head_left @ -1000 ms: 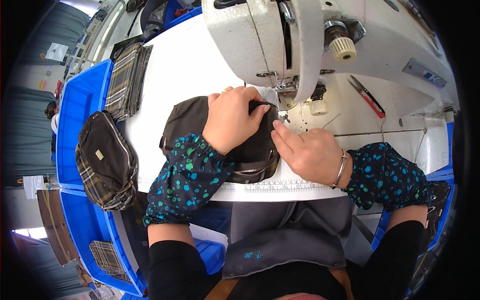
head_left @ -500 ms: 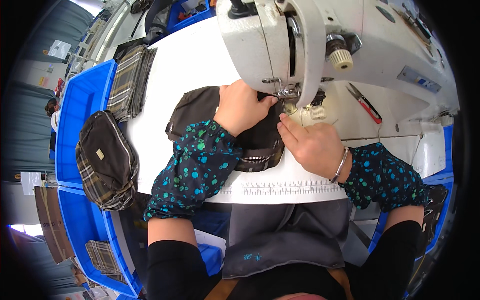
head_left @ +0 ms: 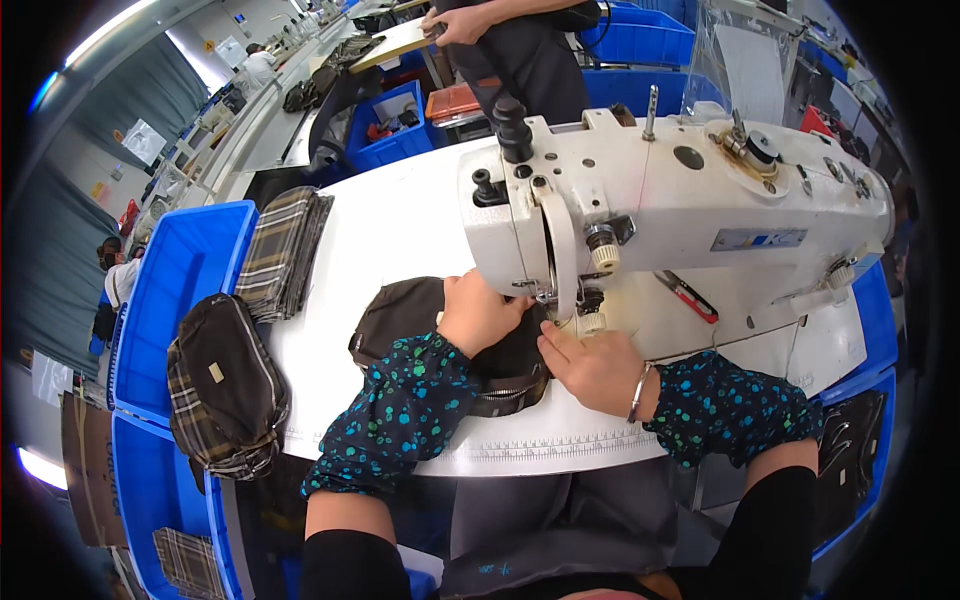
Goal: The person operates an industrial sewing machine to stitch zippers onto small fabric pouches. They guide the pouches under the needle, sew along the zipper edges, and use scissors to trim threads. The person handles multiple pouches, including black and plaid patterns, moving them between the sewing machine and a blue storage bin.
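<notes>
A dark brown fabric bag piece (head_left: 398, 318) with a zipper (head_left: 512, 392) along its near side lies on the white sewing table (head_left: 380, 230). Its right edge runs under the presser foot of a white sewing machine (head_left: 650, 215). My left hand (head_left: 480, 316) rests on the bag, thumb and forefinger pinching the cloth just left of the needle area. Close by on the right, my right hand (head_left: 596, 372) has its fingers together at the bag's edge, holding it in front of the foot. The fingertips and the stitched spot are partly hidden.
Red-handled thread snips (head_left: 688, 296) lie right of the needle. Stacked plaid fabric pieces (head_left: 280, 250) and a brown plaid bag (head_left: 228, 385) sit at the left edge, beside blue bins (head_left: 190, 290). Another person (head_left: 520, 50) stands behind the machine.
The view has tilted up, bringing the machine's top and a person behind it into sight. Both hands keep nearly the same hold on the bag at the foot.
</notes>
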The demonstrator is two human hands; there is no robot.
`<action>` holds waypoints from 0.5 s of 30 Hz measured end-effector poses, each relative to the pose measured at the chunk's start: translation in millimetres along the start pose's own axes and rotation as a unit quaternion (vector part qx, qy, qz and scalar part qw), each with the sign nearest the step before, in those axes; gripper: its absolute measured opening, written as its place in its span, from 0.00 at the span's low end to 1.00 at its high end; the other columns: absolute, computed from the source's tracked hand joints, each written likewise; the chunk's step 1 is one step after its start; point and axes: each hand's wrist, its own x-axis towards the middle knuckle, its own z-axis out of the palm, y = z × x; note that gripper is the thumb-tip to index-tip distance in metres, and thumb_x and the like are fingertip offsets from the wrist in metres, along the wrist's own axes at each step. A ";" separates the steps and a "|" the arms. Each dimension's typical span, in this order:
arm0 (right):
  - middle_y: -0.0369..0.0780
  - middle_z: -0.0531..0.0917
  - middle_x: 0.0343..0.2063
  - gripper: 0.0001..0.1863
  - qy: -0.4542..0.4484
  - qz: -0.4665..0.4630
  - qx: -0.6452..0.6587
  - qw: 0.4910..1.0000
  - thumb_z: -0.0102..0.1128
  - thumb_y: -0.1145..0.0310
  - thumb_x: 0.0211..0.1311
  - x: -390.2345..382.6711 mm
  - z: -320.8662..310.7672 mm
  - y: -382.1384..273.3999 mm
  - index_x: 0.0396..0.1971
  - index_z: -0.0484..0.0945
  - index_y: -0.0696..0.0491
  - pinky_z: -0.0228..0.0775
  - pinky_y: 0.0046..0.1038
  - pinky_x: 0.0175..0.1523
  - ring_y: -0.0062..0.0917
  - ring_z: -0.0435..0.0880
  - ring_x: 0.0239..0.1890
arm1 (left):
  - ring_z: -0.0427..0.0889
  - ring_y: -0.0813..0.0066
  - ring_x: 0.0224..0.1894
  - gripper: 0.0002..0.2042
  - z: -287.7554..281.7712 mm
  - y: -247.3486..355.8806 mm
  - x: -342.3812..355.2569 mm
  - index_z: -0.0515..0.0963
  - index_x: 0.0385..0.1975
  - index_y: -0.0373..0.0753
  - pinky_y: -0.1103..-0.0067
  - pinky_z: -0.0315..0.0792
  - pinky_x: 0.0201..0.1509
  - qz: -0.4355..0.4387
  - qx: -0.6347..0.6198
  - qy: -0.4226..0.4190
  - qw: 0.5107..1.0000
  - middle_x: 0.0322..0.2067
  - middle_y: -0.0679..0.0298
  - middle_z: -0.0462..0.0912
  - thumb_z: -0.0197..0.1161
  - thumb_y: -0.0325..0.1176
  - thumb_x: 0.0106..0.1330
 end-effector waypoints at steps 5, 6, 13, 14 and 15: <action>0.53 0.86 0.56 0.20 -0.022 0.011 -0.004 1.000 0.59 0.70 0.59 0.1 -0.2 2.4 0.51 0.84 0.61 0.79 0.28 0.29 0.25 0.88 0.25 | 0.87 0.53 0.44 0.13 -6.8 4.6 3.2 0.88 0.45 0.52 0.55 0.69 0.50 -0.037 -0.012 -0.034 0.999 0.38 0.59 0.89 0.72 0.42 0.60; 0.51 0.86 0.56 0.19 -0.020 0.019 -0.008 1.000 0.60 0.69 0.60 -0.3 0.0 0.8 0.50 0.84 0.60 0.79 0.28 0.30 0.26 0.88 0.25 | 0.86 0.53 0.45 0.13 -7.9 5.3 2.3 0.88 0.45 0.51 0.56 0.68 0.51 -0.041 -0.019 -0.035 0.998 0.39 0.59 0.88 0.73 0.42 0.60; 0.48 0.86 0.57 0.19 -0.039 0.028 -0.005 0.999 0.57 0.70 0.62 -4.0 5.4 3.8 0.51 0.83 0.59 0.81 0.29 0.31 0.25 0.90 0.29 | 0.81 0.58 0.46 0.11 -46.7 46.5 -26.7 0.85 0.42 0.43 0.61 0.69 0.52 0.057 0.118 0.002 0.991 0.39 0.60 0.82 0.73 0.38 0.62; 0.48 0.86 0.57 0.19 -0.037 0.029 -0.002 0.999 0.57 0.70 0.62 -3.3 4.6 6.4 0.51 0.83 0.59 0.81 0.29 0.31 0.26 0.90 0.29 | 0.82 0.58 0.45 0.10 -56.7 51.1 -32.6 0.84 0.41 0.43 0.62 0.72 0.51 0.077 0.066 -0.051 0.993 0.38 0.60 0.82 0.72 0.38 0.63; 0.48 0.86 0.57 0.19 -0.032 0.031 0.006 0.999 0.57 0.70 0.62 -1.4 5.3 5.4 0.51 0.83 0.58 0.82 0.29 0.30 0.26 0.90 0.30 | 0.82 0.55 0.44 0.09 -66.4 55.4 -40.2 0.84 0.41 0.42 0.63 0.74 0.49 0.078 0.000 -0.097 0.992 0.37 0.59 0.84 0.71 0.36 0.64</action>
